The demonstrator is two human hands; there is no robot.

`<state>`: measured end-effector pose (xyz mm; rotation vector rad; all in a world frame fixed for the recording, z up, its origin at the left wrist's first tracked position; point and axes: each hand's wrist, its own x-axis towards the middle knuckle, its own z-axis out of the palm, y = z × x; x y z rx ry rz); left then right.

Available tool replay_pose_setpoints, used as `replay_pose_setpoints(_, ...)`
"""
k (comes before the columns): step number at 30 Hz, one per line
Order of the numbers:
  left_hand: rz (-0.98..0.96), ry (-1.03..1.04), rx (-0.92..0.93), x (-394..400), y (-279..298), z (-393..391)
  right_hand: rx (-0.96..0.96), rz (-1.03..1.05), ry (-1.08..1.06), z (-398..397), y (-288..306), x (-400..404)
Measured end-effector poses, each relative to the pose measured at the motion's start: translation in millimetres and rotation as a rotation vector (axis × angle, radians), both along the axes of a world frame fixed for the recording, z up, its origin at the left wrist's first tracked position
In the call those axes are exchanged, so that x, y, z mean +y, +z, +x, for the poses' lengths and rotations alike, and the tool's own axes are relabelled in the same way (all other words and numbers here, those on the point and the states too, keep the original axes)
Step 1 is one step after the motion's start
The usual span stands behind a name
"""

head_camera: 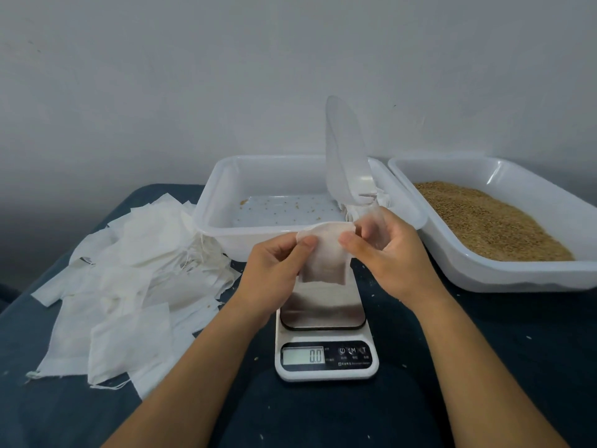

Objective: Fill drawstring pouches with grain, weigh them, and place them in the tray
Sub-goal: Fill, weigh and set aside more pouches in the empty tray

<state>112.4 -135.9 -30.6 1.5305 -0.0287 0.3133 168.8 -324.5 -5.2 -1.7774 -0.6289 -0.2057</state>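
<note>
Head view. The left hand [274, 266] pinches the left side of the pouch [324, 257] mouth between thumb and fingers. The right hand [387, 253] pinches the right side of the mouth and also grips the handle of the clear scoop [344, 156], whose bowl points up and away, apparently empty.

The pouch hangs with its long axis vertical, mouth uppermost, between both grips and directly above the platform of the scale [326, 337], not touching it; the display reads 0.0.

The grain tray [491, 270] lies to the right, nearer the right hand. The receiving tray [213, 202] stands just behind the pouch and holds only scattered grains. Spare pouches [129, 286] lie heaped on the surface [517, 350] to the left. Nothing blocks the path from scoop to grain.
</note>
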Motion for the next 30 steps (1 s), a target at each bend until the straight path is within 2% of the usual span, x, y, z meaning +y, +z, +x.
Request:
replay_pose_setpoints(4,-0.004,0.021,-0.014,2.0,-0.1,0.2,0.003,-0.099,-0.043,-0.3,-6.6,3.6)
replay_pose_setpoints(8,0.03,-0.01,0.017,5.5,-2.0,2.1,0.003,-0.078,-0.074,1.5,-9.5,5.7)
replay_pose_setpoints(14,0.242,-0.038,0.017,16.0,-9.0,4.3,0.036,-0.146,-0.044,2.0,-16.4,4.2)
replay_pose_setpoints(21,0.443,-0.069,0.161,23.8,-6.1,3.2,0.154,-0.367,-0.008,2.2,-17.3,-1.7)
replay_pose_setpoints(26,0.668,-0.024,0.158,22.8,-7.8,1.9,0.128,-0.517,-0.027,4.4,-19.2,-6.0)
replay_pose_setpoints(30,0.716,0.022,0.132,21.2,-8.2,1.6,0.175,-0.491,-0.024,6.9,-20.1,-9.2)
